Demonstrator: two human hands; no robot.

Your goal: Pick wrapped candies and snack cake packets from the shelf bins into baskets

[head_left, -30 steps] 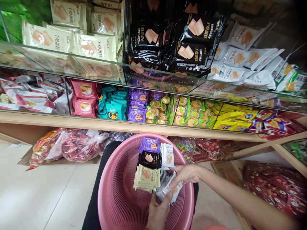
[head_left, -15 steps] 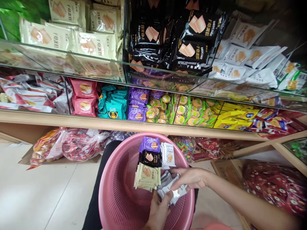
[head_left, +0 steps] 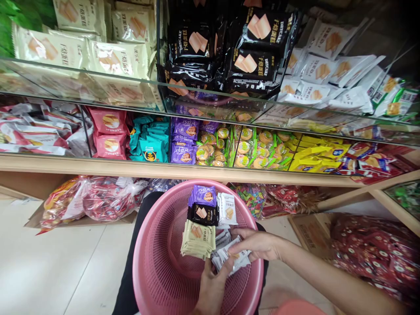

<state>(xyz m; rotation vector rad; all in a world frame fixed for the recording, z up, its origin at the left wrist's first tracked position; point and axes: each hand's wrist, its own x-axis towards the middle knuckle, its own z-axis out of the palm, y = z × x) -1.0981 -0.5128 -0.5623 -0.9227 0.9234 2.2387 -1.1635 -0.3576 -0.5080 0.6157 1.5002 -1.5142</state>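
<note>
Both my hands are inside a pink plastic basket (head_left: pixel 154 262), gripping a stack of white snack packets (head_left: pixel 234 258). My left hand (head_left: pixel 213 282) holds the stack from the lower left, thumb on top. From the right, my right hand (head_left: pixel 257 246) grips its upper right side. Some fingers are hidden beneath the packets. Touching or very near my left fingertips is a pile of cream packets (head_left: pixel 198 238). Above that lie a black packet (head_left: pixel 204 214) and a purple packet (head_left: pixel 202 195). Another white packet (head_left: pixel 226 208) rests beside them, against the basket's right side.
Glass-fronted shelves (head_left: pixel 210 175) span the view ahead, filled with cream, black, white, purple, teal and yellow packets. Under them sit clear bags of red-wrapped snacks (head_left: pixel 108 199). At right stand a cardboard box (head_left: pixel 308 238) and a large dark red bag (head_left: pixel 370 253). Pale floor tiles (head_left: pixel 59 258) show at left.
The view has shifted slightly, so the shelves appear a little further left. My hands still grip the white packets, which have been pressed lower and closer to the cream pile.
</note>
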